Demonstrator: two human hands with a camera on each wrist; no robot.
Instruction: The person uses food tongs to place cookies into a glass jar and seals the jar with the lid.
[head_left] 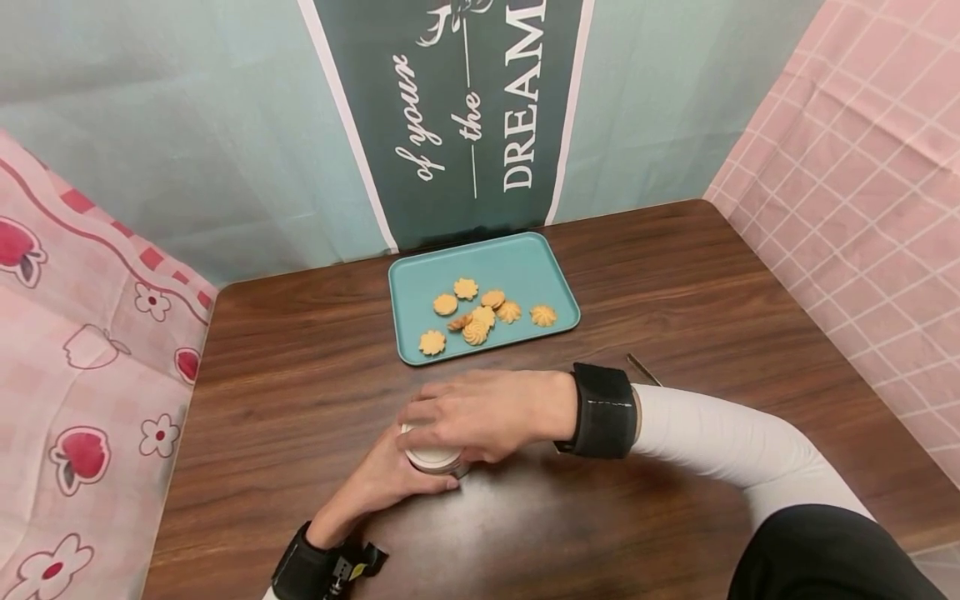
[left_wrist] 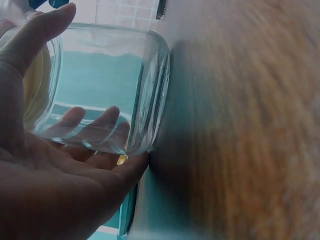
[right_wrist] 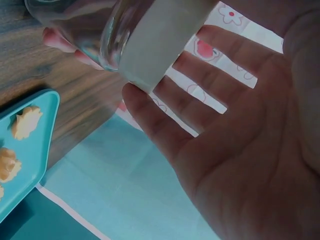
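On the near part of the dark wooden tabletop (head_left: 675,275), toward the left, the left hand (head_left: 375,487) curls its fingers and thumb round the side of a clear glass jar (head_left: 432,458); the left wrist view shows the fingers (left_wrist: 95,125) through the glass and the jar's base standing on the wood. The jar wears a white lid (right_wrist: 160,37). Just above it, the right hand (head_left: 480,412) lies across the lid with its fingers spread and nearly straight; the right wrist view shows the open palm and the fingertips (right_wrist: 150,115) at the lid's edge, though whether they press on it cannot be told. Farther back, about the middle of the tabletop, a teal tray (head_left: 525,258) holds a loose cluster of small biscuits (head_left: 480,317). To the right of the right wrist a thin dark stick (head_left: 643,369) lies on the wood.
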